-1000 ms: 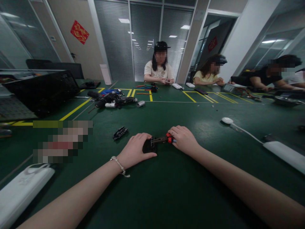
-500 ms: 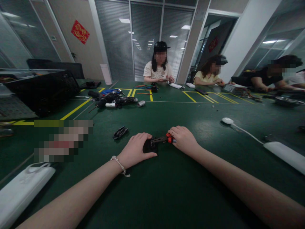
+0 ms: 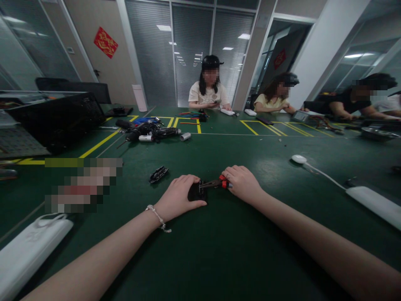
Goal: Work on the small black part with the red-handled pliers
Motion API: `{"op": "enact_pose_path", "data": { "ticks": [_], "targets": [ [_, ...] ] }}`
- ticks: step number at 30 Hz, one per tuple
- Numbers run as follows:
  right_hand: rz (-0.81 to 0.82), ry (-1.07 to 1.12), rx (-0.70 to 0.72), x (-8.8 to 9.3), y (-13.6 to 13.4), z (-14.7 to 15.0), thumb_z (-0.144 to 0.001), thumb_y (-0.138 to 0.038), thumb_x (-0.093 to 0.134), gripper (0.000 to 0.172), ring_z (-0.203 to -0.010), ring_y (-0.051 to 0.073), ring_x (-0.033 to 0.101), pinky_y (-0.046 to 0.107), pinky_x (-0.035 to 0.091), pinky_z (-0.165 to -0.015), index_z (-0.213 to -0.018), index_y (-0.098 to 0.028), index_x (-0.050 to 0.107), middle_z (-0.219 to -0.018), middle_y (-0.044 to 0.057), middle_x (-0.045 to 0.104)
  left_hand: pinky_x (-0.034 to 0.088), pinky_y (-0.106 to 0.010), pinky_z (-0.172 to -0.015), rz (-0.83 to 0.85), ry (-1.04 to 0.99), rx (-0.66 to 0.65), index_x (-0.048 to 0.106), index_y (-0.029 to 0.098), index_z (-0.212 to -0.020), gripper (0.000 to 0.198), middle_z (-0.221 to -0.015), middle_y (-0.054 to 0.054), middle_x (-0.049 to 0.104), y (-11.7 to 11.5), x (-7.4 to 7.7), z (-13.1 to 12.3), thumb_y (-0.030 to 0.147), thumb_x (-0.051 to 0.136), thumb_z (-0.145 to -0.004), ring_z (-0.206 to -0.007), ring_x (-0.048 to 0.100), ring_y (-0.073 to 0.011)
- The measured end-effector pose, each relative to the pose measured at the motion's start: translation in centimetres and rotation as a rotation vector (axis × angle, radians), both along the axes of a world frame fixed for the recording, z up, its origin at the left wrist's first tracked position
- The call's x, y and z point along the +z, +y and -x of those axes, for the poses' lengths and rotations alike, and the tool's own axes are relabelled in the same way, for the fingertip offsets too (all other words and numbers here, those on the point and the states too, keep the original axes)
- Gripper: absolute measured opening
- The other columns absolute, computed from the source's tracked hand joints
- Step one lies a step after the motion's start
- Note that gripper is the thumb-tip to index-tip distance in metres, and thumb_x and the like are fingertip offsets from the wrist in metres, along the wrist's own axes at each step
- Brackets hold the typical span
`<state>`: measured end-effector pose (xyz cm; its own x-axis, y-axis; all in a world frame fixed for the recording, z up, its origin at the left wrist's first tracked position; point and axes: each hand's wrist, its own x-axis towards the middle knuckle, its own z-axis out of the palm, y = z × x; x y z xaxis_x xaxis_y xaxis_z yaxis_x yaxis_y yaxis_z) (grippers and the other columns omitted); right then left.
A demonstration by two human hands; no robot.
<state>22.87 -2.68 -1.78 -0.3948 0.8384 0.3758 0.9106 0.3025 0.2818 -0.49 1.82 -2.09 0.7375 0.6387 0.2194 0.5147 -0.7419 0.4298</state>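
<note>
My left hand [image 3: 179, 193] grips a small flat black part [image 3: 197, 194] by its edges and holds it against the green table [image 3: 244, 251]. Its exact kind is too small to make out. Closed around the red handles of a pair of long-nose pliers [image 3: 213, 184] is my right hand [image 3: 241, 182]. The plier jaws point left, with their tips over the small bright pins on the black part; whether they pinch one I cannot tell. A second black piece [image 3: 158, 174] with light edges lies apart, up and left of my left hand.
A pile of black tools and cables [image 3: 147, 130] lies at the back left, beside a large black case [image 3: 62, 121]. White power banks [image 3: 372, 205] with cords flank both my arms. Several people sit across the table, one with a phone [image 3: 215, 103].
The plier jaws look slightly wider apart, and my right hand has shifted a little. My left hand and the black part stay in place. The person opposite now holds a phone.
</note>
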Motion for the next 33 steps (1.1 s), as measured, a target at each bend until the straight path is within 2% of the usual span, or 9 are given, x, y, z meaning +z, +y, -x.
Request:
{"op": "enact_pose_path", "data": {
  "ticks": [33],
  "targets": [
    [0.0,-0.033,0.024,0.2,0.09,-0.17,-0.067,-0.015,0.051,0.023,-0.076,0.019,0.044,0.029,0.029,-0.067,-0.09,-0.015,0.056,-0.085,0.007,0.056,0.036,-0.039,-0.085,-0.014,-0.011,-0.007,0.044,0.023,-0.109,0.056,-0.11,-0.005,0.051,-0.01,-0.12,-0.06,0.058,0.056,-0.066,-0.101,0.047,-0.0254]
  ]
}}
